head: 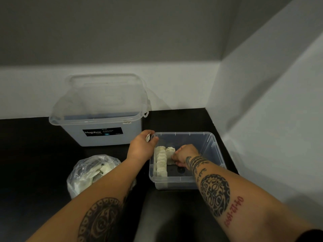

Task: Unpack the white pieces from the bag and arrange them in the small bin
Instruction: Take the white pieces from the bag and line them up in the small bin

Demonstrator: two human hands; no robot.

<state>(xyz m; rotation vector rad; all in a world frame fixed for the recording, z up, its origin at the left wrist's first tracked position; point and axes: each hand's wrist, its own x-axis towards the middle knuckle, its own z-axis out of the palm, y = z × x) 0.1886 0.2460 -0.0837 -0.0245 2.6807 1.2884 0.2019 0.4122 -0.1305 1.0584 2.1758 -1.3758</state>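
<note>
Inside the small bin [183,179], my right hand [185,154] is pinching a white piece [170,151], just beside the row of white pieces [161,162] standing along the left wall. My left hand [141,148] is hovering over the bin's far left corner, pinching a second piece [148,137]. The bag [82,175], with more pieces inside, is sitting to the left on the black table [35,145].

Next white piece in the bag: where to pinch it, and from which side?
Pinch the raised edge of a white piece at the bag mouth, coming from above. The mouth opens upward; crinkled plastic wraps the sides, so only top edges show.
</note>
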